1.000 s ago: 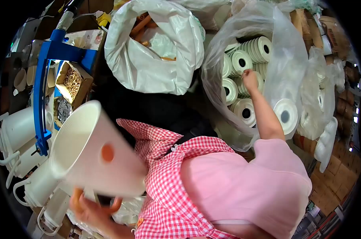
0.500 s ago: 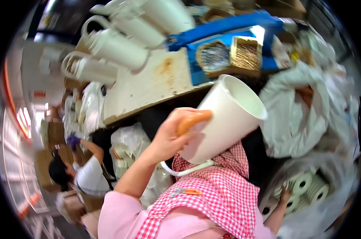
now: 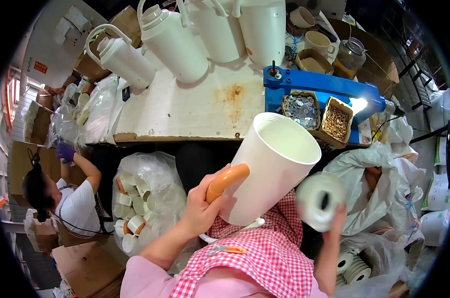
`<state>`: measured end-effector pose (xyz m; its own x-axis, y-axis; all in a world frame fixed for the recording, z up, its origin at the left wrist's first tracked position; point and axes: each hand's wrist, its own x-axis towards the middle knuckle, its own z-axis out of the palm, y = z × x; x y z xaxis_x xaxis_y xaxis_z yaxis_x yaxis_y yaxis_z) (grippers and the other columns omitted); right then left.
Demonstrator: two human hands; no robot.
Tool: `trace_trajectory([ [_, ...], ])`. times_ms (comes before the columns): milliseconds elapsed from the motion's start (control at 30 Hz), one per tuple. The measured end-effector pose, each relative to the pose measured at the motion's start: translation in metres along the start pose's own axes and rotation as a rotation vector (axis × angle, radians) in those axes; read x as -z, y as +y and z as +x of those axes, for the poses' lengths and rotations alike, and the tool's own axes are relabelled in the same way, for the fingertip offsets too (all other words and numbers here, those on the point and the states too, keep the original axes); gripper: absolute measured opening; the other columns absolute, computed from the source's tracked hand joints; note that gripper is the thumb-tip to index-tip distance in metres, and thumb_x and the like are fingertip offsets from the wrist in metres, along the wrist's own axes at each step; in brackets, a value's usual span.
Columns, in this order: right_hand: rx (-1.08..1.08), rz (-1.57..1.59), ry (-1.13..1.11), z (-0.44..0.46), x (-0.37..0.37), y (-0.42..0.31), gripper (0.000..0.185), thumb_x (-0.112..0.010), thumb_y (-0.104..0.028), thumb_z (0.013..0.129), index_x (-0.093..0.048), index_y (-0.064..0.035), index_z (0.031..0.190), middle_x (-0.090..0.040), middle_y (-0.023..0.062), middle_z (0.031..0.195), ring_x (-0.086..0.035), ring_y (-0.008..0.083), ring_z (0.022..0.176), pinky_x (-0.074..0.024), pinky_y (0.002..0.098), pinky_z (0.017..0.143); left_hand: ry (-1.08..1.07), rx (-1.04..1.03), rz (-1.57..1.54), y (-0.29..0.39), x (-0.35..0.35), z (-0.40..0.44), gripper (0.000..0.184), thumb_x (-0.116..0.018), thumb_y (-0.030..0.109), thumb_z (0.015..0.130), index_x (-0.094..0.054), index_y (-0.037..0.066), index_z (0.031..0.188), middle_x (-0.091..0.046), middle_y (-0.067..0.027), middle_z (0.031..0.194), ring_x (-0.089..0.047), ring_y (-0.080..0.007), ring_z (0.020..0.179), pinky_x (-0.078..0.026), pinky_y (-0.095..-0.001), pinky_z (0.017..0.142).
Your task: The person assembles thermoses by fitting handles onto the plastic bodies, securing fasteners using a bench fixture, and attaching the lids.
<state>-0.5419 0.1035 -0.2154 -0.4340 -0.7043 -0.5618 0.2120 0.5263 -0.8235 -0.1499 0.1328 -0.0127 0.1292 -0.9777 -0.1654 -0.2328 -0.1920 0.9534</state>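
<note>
White container (image 3: 277, 174) beside left hand (image 3: 206, 202), fingers curled round its orange handle (image 3: 228, 181), white ring (image 3: 308, 199) pinched in right hand (image 3: 337, 222).

1 co-worker (image 3: 79, 211) wears a purple glove (image 3: 64, 152), and 1 glass jar (image 3: 349, 58) stands near a mug (image 3: 318, 42).

Looks forward and down from the wearer's head through a wide, round lens, near the left hand (image 3: 203, 202) and right hand (image 3: 335, 226); takes in the checked apron (image 3: 272, 243) below and the worktop (image 3: 185, 109) farther ahead.
</note>
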Motion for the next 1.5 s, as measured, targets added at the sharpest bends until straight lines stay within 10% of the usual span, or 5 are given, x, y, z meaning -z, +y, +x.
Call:
trace_trajectory([
  [133,1.121,-0.923,0.072,-0.001,-0.039,-0.005,0.054,-0.07,-0.007,0.079,-0.056,-0.0022,0.131,-0.056,0.0209,0.123,-0.054,0.0397,0.114,-0.0424,0.0471,0.101,0.098,-0.006,-0.064,-0.013,0.007,-0.011,0.044,-0.064,0.003,0.092,-0.051,-0.002,0.135,-0.06,-0.0162,0.137,-0.066,-0.0141,0.095,-0.053,-0.0255,0.076],
  [267,1.119,-1.024,-0.421,-0.054,-0.046,-0.018,0.066,-0.082,-0.018,0.071,-0.058,-0.006,0.131,-0.056,0.019,0.123,-0.054,0.0397,0.111,-0.0443,0.0495,0.096,0.151,0.034,-0.17,-0.016,0.01,-0.014,0.039,-0.059,0.003,0.094,-0.051,-0.001,0.132,-0.065,-0.0056,0.086,-0.057,-0.0061,0.062,-0.048,-0.0213,0.055],
  [500,0.339,-0.33,-0.214,-0.009,-0.046,-0.096,0.056,-0.079,-0.024,0.079,-0.063,0.0053,0.124,-0.06,0.0119,0.106,-0.058,0.0238,0.097,-0.0479,0.0386,0.083,0.045,-0.104,0.019,-0.028,0.008,-0.014,0.041,-0.069,0.012,0.091,-0.055,-0.003,0.127,-0.06,-0.0231,0.137,-0.071,-0.0239,0.098,-0.056,-0.0336,0.083],
  [700,1.426,-0.61,-0.681,-0.079,-0.11,-0.245,0.066,-0.092,-0.035,0.06,-0.071,0.0014,0.111,-0.059,0.0088,0.1,-0.055,0.021,0.092,-0.0448,0.0336,0.08,-0.089,-0.308,0.088,-0.008,-0.009,-0.007,0.046,-0.074,0.003,0.081,-0.059,-0.003,0.125,-0.062,-0.0256,0.132,-0.061,-0.0339,0.124,-0.049,-0.0375,0.101],
  [1500,1.201,-0.849,-0.647,-0.099,-0.155,-0.226,0.04,-0.076,-0.032,0.083,-0.073,-0.0018,0.109,-0.049,0.0094,0.083,-0.049,0.0254,0.081,-0.04,0.0377,0.074,-0.039,-0.37,0.36,-0.017,-0.03,-0.013,0.058,-0.08,0.025,0.081,-0.055,0.002,0.127,-0.052,-0.033,0.138,-0.072,-0.0371,0.082,-0.058,-0.0377,0.07],
])
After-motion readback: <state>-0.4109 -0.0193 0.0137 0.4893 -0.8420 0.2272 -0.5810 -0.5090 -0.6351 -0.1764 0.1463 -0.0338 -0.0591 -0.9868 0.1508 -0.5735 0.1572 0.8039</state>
